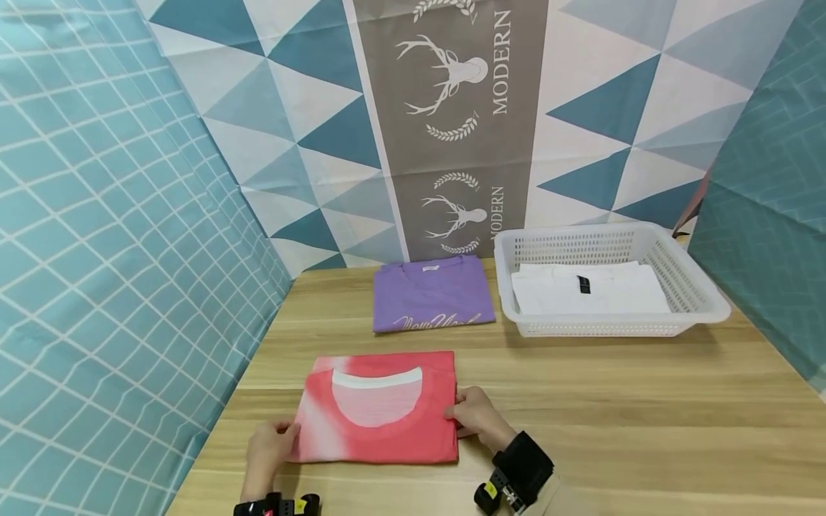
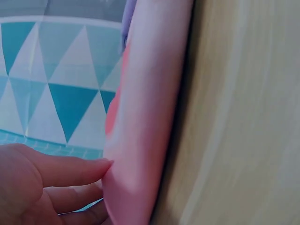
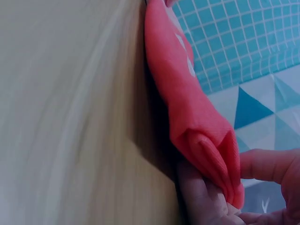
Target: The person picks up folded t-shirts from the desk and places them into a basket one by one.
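Note:
A folded red and pale pink shirt [image 1: 393, 444] with a white neckband lies flat near the front of the table. At its left edge my left hand [image 1: 267, 450] pinches the cloth; in the left wrist view the thumb is on top and the other fingers go under the edge. My right hand [image 1: 479, 416] grips the opposite edge, the thumb above and fingers beneath the folded layers [image 3: 201, 145]. Behind it lies a folded purple shirt [image 1: 432, 294] with pale lettering, touched by neither hand.
A white plastic basket [image 1: 600, 326] stands at the back right of the wooden table [image 1: 613, 416], with a folded white shirt [image 1: 581, 294] inside. Patterned cloth hangs behind, and a blue gridded cloth [image 1: 97, 251] borders the left side.

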Tool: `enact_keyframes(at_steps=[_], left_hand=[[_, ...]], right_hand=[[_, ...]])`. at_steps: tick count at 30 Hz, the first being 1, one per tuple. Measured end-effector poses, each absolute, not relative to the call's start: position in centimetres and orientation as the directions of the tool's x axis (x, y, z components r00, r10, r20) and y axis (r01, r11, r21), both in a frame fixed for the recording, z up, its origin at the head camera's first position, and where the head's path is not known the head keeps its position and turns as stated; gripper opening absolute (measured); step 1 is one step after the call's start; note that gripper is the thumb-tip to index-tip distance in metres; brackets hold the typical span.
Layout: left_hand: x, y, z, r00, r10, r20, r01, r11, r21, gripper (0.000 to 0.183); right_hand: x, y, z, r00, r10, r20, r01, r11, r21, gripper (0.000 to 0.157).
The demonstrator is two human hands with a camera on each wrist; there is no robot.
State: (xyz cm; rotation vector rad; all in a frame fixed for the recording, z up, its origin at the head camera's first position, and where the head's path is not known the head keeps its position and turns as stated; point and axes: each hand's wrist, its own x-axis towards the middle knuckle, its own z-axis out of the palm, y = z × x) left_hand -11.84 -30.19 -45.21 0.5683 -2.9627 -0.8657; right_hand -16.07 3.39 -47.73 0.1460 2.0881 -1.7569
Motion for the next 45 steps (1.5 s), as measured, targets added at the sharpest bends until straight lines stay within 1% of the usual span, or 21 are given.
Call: enact_keyframes(at_steps=[4, 7, 12, 15, 18, 22, 25, 29, 34, 37, 41, 45], left_hand=[[-11.6, -28.7, -45.1, -0.951, -0.292, -0.103, -0.299, 0.780, 0.550, 0.027], [-11.6, -27.9, -45.1, -0.955, -0.264, -0.134, -0.291, 0.757, 0.585, 0.026], [-12.3, -27.6, -45.1, -0.953, -0.238, -0.186, -0.302, 0.719, 0.627, 0.027], [-13.1, -27.8, -45.2, -0.952, -0.230, -0.203, -0.307, 0.677, 0.669, 0.029], [-14.1, -28.1, -45.1, -0.948, -0.212, -0.236, -0.317, 0.627, 0.711, 0.030], [-15.4, -28.1, -44.8, -0.944, -0.171, -0.283, -0.328, 0.596, 0.733, 0.028], [-16.2, -28.1, -44.6, -0.942, -0.144, -0.302, -0.326, 0.601, 0.730, 0.029], [-17.1, -27.8, -44.5, -0.949, -0.140, -0.283, -0.306, 0.630, 0.714, 0.029], [-17.9, -27.1, -44.8, -0.961, -0.127, -0.246, -0.263, 0.689, 0.675, 0.018], [-18.0, -26.5, -44.9, -0.961, -0.119, -0.249, -0.258, 0.707, 0.659, 0.017], [-17.7, -25.4, -44.7, -0.957, -0.113, -0.267, -0.267, 0.703, 0.660, 0.017], [-17.3, -24.0, -44.8, -0.957, -0.107, -0.271, -0.267, 0.694, 0.669, 0.017]], right_hand=[[-16.1, 5.2, -47.7, -0.912, -0.142, -0.384, 0.347, 0.231, -0.909, 0.007], [-16.1, 6.3, -47.4, -0.909, -0.131, -0.396, 0.354, 0.260, -0.898, 0.002], [-16.2, 7.4, -46.8, -0.904, -0.156, -0.399, 0.345, 0.287, -0.894, 0.007], [-16.4, 7.6, -46.6, -0.901, -0.143, -0.409, 0.357, 0.291, -0.888, 0.011], [-16.7, 7.6, -46.6, -0.903, -0.106, -0.416, 0.375, 0.278, -0.884, 0.013], [-17.5, 7.6, -46.7, -0.913, -0.057, -0.403, 0.381, 0.233, -0.895, 0.012], [-18.2, 7.5, -46.7, -0.912, -0.025, -0.410, 0.398, 0.191, -0.897, 0.011], [-18.9, 7.3, -46.8, -0.912, 0.005, -0.411, 0.407, 0.154, -0.900, 0.006], [-19.3, 7.5, -47.1, -0.922, 0.041, -0.385, 0.386, 0.173, -0.906, 0.025], [-19.3, 8.0, -47.3, -0.923, 0.054, -0.382, 0.385, 0.194, -0.903, 0.028], [-18.9, 9.2, -47.2, -0.922, 0.060, -0.382, 0.386, 0.216, -0.897, 0.022], [-18.3, 10.8, -47.1, -0.923, 0.065, -0.378, 0.382, 0.246, -0.891, 0.006]])
